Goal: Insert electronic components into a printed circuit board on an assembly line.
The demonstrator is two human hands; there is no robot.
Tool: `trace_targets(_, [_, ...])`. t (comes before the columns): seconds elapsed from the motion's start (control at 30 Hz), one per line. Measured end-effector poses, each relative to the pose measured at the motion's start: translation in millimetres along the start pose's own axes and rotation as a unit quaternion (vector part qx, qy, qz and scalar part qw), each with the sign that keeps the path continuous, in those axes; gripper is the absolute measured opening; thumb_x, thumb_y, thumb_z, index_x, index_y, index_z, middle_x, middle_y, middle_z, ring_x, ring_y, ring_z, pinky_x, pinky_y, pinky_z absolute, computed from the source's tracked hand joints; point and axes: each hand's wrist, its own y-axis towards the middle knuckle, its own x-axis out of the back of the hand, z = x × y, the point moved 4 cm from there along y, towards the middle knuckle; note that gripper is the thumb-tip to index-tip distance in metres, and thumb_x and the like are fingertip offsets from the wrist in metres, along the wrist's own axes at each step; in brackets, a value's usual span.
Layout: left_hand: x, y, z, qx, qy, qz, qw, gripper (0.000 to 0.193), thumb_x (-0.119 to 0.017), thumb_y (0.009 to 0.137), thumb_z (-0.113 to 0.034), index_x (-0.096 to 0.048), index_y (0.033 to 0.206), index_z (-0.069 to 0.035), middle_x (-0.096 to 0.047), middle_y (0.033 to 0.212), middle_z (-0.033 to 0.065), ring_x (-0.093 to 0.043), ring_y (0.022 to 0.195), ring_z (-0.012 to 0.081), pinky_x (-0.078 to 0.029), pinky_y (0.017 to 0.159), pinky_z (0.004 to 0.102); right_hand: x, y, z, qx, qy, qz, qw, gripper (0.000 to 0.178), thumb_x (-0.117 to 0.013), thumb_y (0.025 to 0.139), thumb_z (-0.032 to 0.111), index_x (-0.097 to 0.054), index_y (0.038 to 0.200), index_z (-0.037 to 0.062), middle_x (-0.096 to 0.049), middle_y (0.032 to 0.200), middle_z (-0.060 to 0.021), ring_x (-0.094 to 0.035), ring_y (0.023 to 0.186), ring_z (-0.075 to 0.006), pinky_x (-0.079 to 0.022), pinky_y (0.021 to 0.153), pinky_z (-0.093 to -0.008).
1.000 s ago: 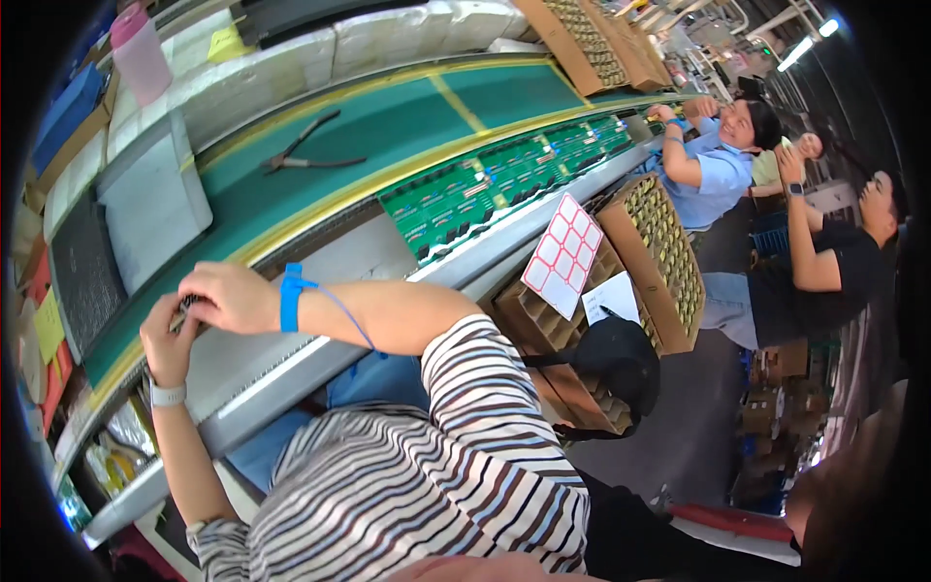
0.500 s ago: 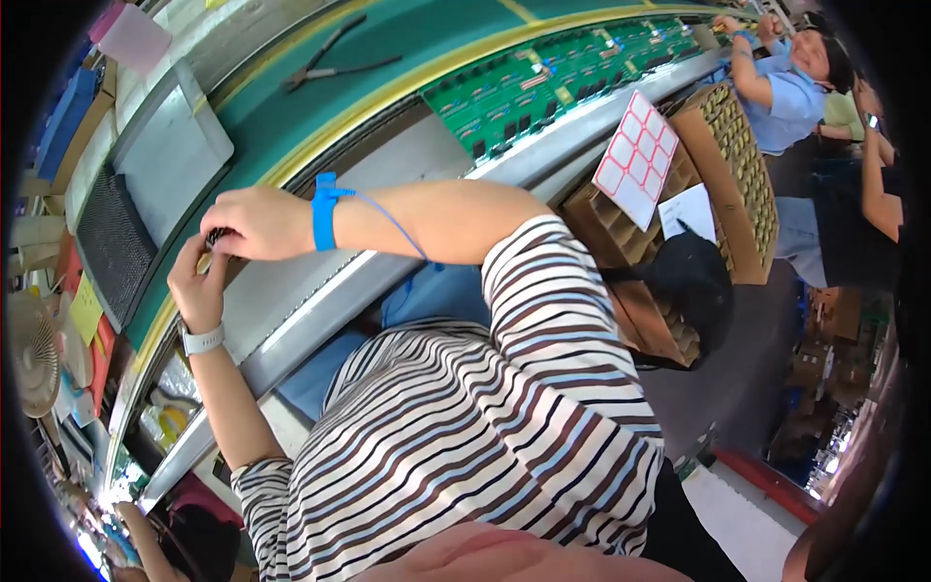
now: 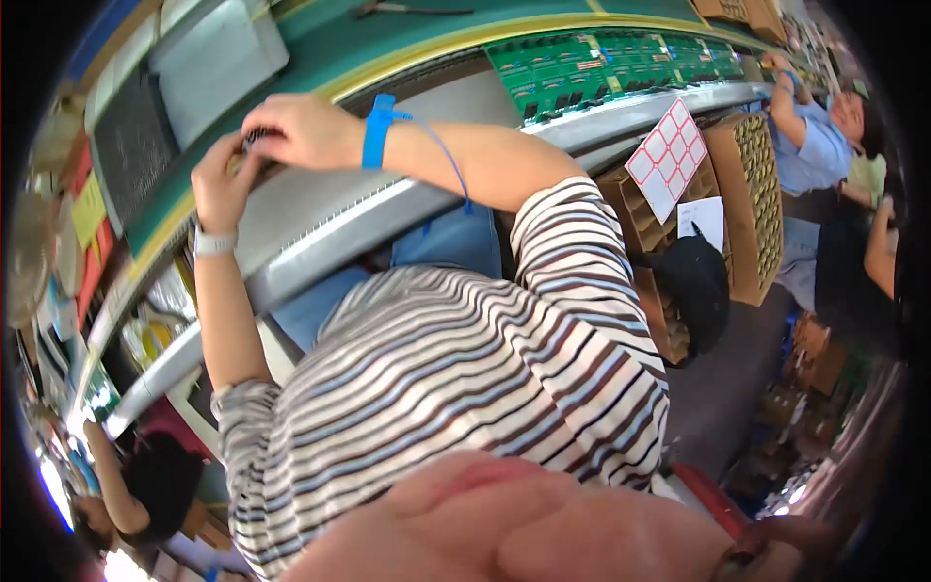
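Observation:
My left hand (image 3: 221, 186), with a white band at its wrist, and my right hand (image 3: 315, 133), with a blue corded strap, meet fingertip to fingertip over the near edge of the line. Pinched between them is a small dark ridged part (image 3: 256, 137), mostly covered by my fingers, so its kind is unclear. Both hands are closed on it. Just beyond lie a grey tray (image 3: 218, 60) and a black textured panel (image 3: 138, 155). On the green belt at the top rests a pair of pliers (image 3: 412, 11).
Green circuit boards (image 3: 606, 70) lie along the line to the right. Beside me stand cardboard boxes with dividers (image 3: 742, 209), a sheet of red-bordered labels (image 3: 667, 160) and a black cap-like item (image 3: 690, 296). A co-worker (image 3: 815, 131) is at the far right, another person (image 3: 160, 485) at lower left.
The view has shifted, so the line, pliers and hands appear higher and farther right. My hands stay together on the small dark part, with the fingers slightly rearranged.

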Motion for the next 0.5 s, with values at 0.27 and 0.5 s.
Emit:
trace_targets(0.27, [-6.1, 0.9, 8.1, -0.014, -0.048, -0.024, 0.998, 0.024, -0.066, 0.072, -0.009, -0.061, 0.094, -0.001, -0.062, 0.082, 0.0123, -0.061, 0.073, 0.0208, -0.048, 0.066, 0.0278, -3.9, 0.9, -8.8, -0.003, 0.006, 0.003, 1.000, 0.019, -0.062, 0.078, 0.010, -0.058, 0.095, 0.0028, -0.058, 0.084, -0.0118, -0.058, 0.074, -0.0266, -0.047, 0.064, -0.0324])
trace_targets(0.5, [-13.8, 3.7, 7.3, -0.072, -0.046, -0.053, 0.995, 0.028, -0.068, 0.069, -0.016, -0.062, 0.094, -0.005, -0.061, 0.079, 0.0124, -0.061, 0.069, 0.0271, -0.049, 0.062, 0.0337, 3.8, 1.2, 0.5, -0.009, 0.015, 0.015, 1.000, 0.018, -0.060, 0.078, 0.008, -0.057, 0.094, 0.0021, -0.055, 0.081, -0.0139, -0.056, 0.071, -0.0296, -0.046, 0.063, -0.0335])
